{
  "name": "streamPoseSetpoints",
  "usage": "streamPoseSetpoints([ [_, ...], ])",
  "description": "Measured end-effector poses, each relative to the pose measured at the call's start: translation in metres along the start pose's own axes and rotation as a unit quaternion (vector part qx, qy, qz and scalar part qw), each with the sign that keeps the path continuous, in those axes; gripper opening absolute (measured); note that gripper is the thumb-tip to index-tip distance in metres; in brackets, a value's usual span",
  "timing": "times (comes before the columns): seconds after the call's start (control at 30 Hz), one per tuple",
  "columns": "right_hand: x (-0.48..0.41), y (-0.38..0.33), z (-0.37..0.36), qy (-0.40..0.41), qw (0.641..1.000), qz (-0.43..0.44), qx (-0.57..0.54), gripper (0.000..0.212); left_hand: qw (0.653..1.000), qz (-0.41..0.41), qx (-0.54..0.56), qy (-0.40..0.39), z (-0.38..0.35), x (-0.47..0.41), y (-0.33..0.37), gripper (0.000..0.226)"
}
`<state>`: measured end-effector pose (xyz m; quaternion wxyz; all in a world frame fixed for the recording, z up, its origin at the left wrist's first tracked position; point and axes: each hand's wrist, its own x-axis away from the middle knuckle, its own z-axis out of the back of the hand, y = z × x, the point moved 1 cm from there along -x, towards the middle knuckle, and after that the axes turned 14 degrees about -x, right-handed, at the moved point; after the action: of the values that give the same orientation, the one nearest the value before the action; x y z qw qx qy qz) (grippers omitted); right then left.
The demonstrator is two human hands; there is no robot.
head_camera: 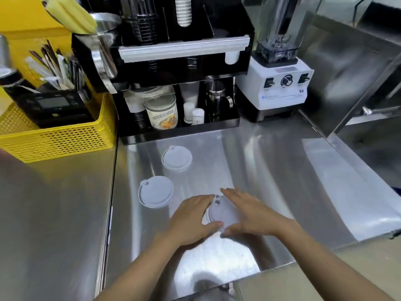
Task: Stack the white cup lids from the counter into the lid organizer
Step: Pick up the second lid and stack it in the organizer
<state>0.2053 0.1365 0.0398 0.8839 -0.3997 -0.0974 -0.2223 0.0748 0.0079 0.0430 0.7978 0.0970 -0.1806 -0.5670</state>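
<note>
Three white cup lids lie on the steel counter (271, 170). The nearest lid (221, 212) sits between my two hands. My left hand (191, 220) cups its left edge and my right hand (249, 213) cups its right edge, fingers curved around the rim. A second lid (156, 191) lies to the left, apart from my hands. A third lid (176, 158) lies farther back. The black lid organizer (184, 51) stands at the back of the counter, with a stack of white lids (183, 11) in its upper slot.
A yellow mesh basket (65, 135) with a black device and straws sits at the left. A white blender (280, 88) stands at the back right. Jars and steel cups fill the organizer's lower shelf (180, 124). A raised steel ledge (347, 137) runs along the right.
</note>
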Motion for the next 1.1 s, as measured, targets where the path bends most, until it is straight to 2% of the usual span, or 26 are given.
streamPoseSetpoints([
  [0.13, 0.006, -0.001, -0.013, 0.043, 0.999, -0.007, 0.01, 0.097, 1.0, -0.016, 0.012, 0.001, -0.02, 0.008, -0.005, 0.066],
  [0.3, 0.009, -0.005, -0.016, 0.093, 0.995, 0.005, -0.035, 0.091, 0.999, -0.002, 0.038, 0.013, -0.025, 0.008, -0.006, 0.068],
  [0.47, -0.001, -0.018, 0.016, 0.137, 0.989, 0.042, -0.033, 0.096, 0.997, -0.031, 0.021, 0.065, -0.001, -0.01, -0.009, 0.056],
  [0.8, -0.033, -0.076, 0.142, 0.232, 0.958, 0.168, -0.035, 0.068, 0.973, -0.105, -0.059, 0.197, 0.124, -0.081, 0.007, 0.056],
  [1.0, -0.064, -0.1, 0.234, 0.289, 0.938, 0.192, 0.02, 0.078, 0.948, -0.136, -0.095, 0.273, 0.213, -0.134, 0.021, 0.056],
  [1.1, -0.08, -0.112, 0.275, 0.294, 0.932, 0.208, 0.038, 0.067, 0.946, -0.142, -0.084, 0.28, 0.247, -0.158, 0.027, 0.054],
])
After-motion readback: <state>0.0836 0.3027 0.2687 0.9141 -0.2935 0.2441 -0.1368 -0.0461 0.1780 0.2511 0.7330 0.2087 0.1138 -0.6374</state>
